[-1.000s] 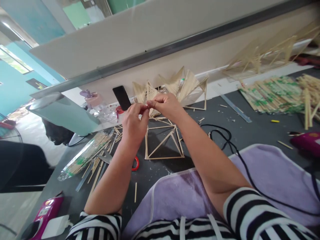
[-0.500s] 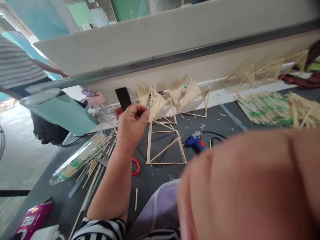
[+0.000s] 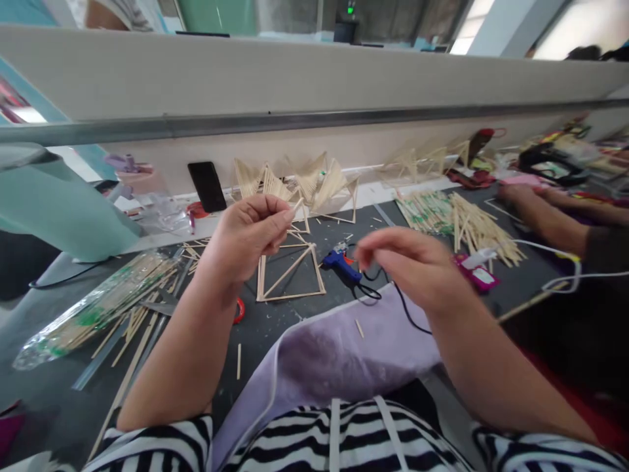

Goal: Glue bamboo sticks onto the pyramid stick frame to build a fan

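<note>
My left hand (image 3: pixel 253 229) is closed in a pinch on a thin wooden stick (image 3: pixel 297 204), whose pale end shows beyond the fingertips. Below it lies a square frame of sticks (image 3: pixel 289 297) with a diagonal brace, flat on the dark table. My right hand (image 3: pixel 410 265) hovers to the right of the blue glue gun (image 3: pixel 343 265), apart from it, fingers loosely bent with nothing visible in them; the fingertips are slightly blurred. Behind my left hand stand twisted stick models (image 3: pixel 329 187) against the wall.
Bagged sticks (image 3: pixel 93 308) and red-handled scissors (image 3: pixel 239 311) lie at left. A phone (image 3: pixel 207 187) leans on the wall. Stick piles (image 3: pixel 479 226) and a magenta device (image 3: pixel 484 278) are at right, near another person's arm (image 3: pixel 545 216). A purple cloth (image 3: pixel 344 354) covers my lap.
My right hand has moved from close before the camera down towards the glue gun. My left hand keeps its pinch near the frame. The view has turned right.
</note>
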A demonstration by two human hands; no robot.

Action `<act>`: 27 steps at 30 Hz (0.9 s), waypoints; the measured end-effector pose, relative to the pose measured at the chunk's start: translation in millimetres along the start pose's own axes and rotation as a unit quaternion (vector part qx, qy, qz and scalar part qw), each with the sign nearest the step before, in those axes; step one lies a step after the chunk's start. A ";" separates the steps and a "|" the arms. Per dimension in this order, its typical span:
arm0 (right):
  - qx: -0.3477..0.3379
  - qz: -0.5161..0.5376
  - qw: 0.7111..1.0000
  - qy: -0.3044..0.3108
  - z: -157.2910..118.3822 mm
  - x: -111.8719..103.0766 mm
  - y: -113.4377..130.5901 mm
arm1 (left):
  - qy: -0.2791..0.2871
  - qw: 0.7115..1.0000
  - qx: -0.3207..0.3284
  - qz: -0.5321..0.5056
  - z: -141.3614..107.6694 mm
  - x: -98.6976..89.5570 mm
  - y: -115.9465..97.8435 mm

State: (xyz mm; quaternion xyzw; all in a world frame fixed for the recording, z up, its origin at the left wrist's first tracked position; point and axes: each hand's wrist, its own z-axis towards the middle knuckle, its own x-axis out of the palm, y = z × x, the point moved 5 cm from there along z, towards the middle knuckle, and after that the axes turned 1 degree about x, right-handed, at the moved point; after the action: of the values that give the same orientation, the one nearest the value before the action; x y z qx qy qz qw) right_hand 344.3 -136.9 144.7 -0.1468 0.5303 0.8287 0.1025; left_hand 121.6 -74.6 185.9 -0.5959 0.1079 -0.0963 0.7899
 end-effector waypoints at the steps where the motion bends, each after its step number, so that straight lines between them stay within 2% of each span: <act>1: 0.047 -0.020 0.999 -0.017 -2.3 -1.8 -20.3 | 0.013 1.000 -0.008 -0.007 -0.9 2.6 -0.9; 3: 0.135 -0.102 0.984 -0.055 -7.5 -5.9 -63.5 | 0.039 0.999 -0.027 -0.018 -3.2 7.5 0.9; 4: 0.153 -0.147 0.976 -0.045 -9.7 -5.0 -82.0 | 0.054 0.997 -0.041 -0.024 -4.7 10.2 3.9; 7: 0.149 -0.233 0.960 -0.031 -16.7 -2.3 -116.4 | 0.087 0.991 -0.091 -0.032 -10.9 17.3 17.5; 10: 0.132 -0.243 0.960 -0.054 -28.2 3.8 -116.3 | 0.079 0.990 -0.111 -0.021 -18.4 16.7 25.1; 13: 0.042 -0.225 0.971 -0.067 -43.2 27.3 -82.5 | 0.058 0.994 -0.095 0.001 -27.0 4.3 18.4; 14: 0.008 -0.205 0.978 -0.035 -48.0 41.8 -68.6 | 0.052 0.995 -0.085 0.004 -29.8 -2.2 13.5; 16: -0.047 -0.156 0.984 0.067 -55.2 77.9 -42.7 | 0.037 0.997 -0.064 0.002 -34.6 -17.8 1.3; 18: -0.090 -0.111 0.976 0.162 -55.1 118.1 -21.0 | 0.019 0.999 -0.043 -0.004 -38.7 -34.0 -11.7; 20: -0.114 -0.097 0.963 0.225 -43.6 161.1 -6.2 | 0.000 1.000 -0.028 -0.005 -42.6 -47.9 -22.9; 23: -0.139 -0.143 0.933 0.298 -12.3 228.1 4.5 | -0.029 1.000 -0.011 -0.004 -49.6 -61.4 -33.0; 25: -0.144 -0.226 0.894 0.359 5.9 268.0 3.0 | -0.036 0.999 -0.010 -0.008 -55.5 -65.7 -34.6; 27: -0.131 -0.256 0.883 0.370 20.1 293.6 0.3 | -0.045 0.999 -0.018 -0.010 -62.5 -69.7 -33.8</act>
State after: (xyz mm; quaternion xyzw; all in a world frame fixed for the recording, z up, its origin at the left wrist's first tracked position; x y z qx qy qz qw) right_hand 66.7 -114.6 49.5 -0.5855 0.3598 0.7211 0.0876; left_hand 36.2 -121.7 205.7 -0.6152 0.0675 -0.0753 0.7819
